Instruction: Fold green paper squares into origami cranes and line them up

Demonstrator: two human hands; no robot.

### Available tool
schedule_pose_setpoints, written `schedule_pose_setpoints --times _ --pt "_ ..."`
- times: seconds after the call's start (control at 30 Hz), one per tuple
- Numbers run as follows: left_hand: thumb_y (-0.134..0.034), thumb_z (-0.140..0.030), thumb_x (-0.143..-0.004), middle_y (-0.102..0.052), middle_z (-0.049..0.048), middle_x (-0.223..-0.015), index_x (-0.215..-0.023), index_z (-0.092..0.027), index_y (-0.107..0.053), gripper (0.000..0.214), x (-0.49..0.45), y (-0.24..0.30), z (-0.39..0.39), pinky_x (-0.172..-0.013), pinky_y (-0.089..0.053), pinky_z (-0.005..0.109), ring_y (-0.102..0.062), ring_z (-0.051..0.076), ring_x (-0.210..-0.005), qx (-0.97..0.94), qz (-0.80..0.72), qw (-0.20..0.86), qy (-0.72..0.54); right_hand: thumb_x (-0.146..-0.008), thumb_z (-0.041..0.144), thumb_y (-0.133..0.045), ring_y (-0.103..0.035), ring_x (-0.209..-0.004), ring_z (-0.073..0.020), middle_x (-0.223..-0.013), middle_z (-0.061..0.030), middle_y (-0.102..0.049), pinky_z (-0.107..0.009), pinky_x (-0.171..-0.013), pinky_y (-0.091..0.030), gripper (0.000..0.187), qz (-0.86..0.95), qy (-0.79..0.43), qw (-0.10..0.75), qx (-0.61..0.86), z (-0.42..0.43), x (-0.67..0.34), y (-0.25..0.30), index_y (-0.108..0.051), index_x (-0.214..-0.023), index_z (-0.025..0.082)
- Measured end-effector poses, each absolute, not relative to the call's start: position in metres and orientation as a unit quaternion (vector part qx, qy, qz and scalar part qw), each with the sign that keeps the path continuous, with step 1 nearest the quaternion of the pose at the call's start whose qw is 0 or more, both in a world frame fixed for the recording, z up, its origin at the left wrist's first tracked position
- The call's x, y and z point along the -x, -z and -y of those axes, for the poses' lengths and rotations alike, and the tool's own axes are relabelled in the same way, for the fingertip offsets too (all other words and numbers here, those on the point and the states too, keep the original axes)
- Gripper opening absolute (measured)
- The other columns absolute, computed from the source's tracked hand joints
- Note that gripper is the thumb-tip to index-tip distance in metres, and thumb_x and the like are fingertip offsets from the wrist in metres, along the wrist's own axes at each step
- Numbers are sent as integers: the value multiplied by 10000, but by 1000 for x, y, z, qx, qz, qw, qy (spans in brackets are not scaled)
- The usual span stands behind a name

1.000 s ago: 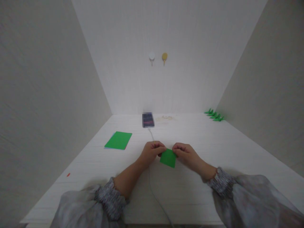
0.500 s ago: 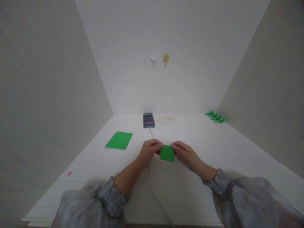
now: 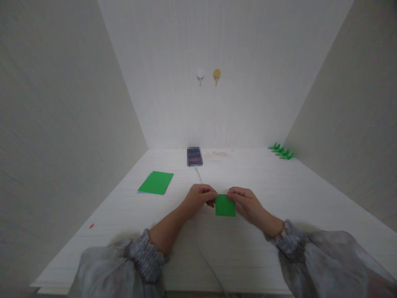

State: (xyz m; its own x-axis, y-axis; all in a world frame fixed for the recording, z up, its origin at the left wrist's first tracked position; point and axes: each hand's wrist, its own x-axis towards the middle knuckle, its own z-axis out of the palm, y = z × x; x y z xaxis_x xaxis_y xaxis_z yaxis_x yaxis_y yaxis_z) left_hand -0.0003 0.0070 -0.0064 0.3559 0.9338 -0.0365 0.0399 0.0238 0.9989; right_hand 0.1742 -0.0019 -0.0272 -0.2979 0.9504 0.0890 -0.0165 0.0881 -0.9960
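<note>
A small folded green paper [image 3: 225,205] is held just above the white table [image 3: 263,248], in the middle of the head view. My left hand [image 3: 200,198] pinches its upper left corner, with a ring on one finger. My right hand [image 3: 246,201] pinches its upper right edge. Both hands have their fingers closed on the paper. Grey patterned sleeves cover both forearms.
A flat stack of green paper sheets [image 3: 156,183] lies to the left. A dark phone-like device [image 3: 194,156] stands at the back with a cable [image 3: 204,258] running toward me. Several small folded green paper figures [image 3: 281,151] sit at the back right. Two wall hooks [image 3: 208,75] hang above. Walls close in on three sides.
The green paper has shifted slightly right and now faces me squarely; both hands stayed pinched on it, with small adjustments of the fingers.
</note>
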Motion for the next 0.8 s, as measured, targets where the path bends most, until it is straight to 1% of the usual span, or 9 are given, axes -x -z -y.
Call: schedule_pose_setpoints --times 0.13,0.2,0.27,0.33,0.47,0.67,0.8 --pt "-582 -265 -638 -596 23 -535 -602 -111 -594 159 7 8 -9 -469 -367 203 -495 76 -446 -577 -417 561 -423 -700 236 -527 -420 -530 -110 -533 24 -433 -231 -523 -350 166 560 -533 495 396 4 -176 22 -514 -547 175" --pt "-588 -280 -647 -614 33 -582 -638 -109 -604 171 8 9 -10 -489 -380 203 -503 75 -470 -571 -412 562 -435 -708 263 -525 -437 -554 -120 -553 14 -451 -237 -541 -366 176 556 -533 497 399 5 -176 20 -511 -556 176" --pt "-599 -287 -650 -623 33 -624 -699 -112 -615 183 8 8 -8 -516 -400 211 -517 77 -494 -566 -393 583 -431 -717 295 -524 -452 -572 -128 -565 8 -467 -244 -557 -378 189 556 -545 484 400 6 -176 19 -513 -570 177" --pt "-608 -287 -650 -615 22 -618 -761 -117 -622 204 6 7 -6 -529 -411 216 -524 80 -504 -562 -371 606 -423 -722 311 -527 -456 -568 -125 -562 9 -474 -243 -557 -379 196 552 -569 466 393 6 -175 19 -520 -582 175" --pt "-618 -294 -648 -602 11 -597 -820 -120 -631 245 4 5 -2 -540 -409 218 -522 79 -509 -566 -356 613 -420 -717 295 -550 -433 -516 -102 -527 21 -467 -227 -513 -348 199 543 -618 430 371 6 -173 20 -538 -573 158" --pt "-605 -248 -649 -594 2 -603 -788 -125 -637 189 6 6 -2 -537 -392 208 -502 73 -522 -572 -356 605 -424 -727 299 -551 -429 -511 -91 -530 24 -468 -222 -509 -334 220 532 -654 410 349 8 -172 20 -540 -578 138" --pt "-584 -199 -633 -593 2 -592 -729 -121 -631 132 5 6 -3 -549 -394 209 -500 78 -532 -580 -373 592 -418 -728 319 -553 -428 -519 -94 -531 26 -459 -223 -516 -336 232 554 -644 389 357 9 -171 21 -532 -582 140"
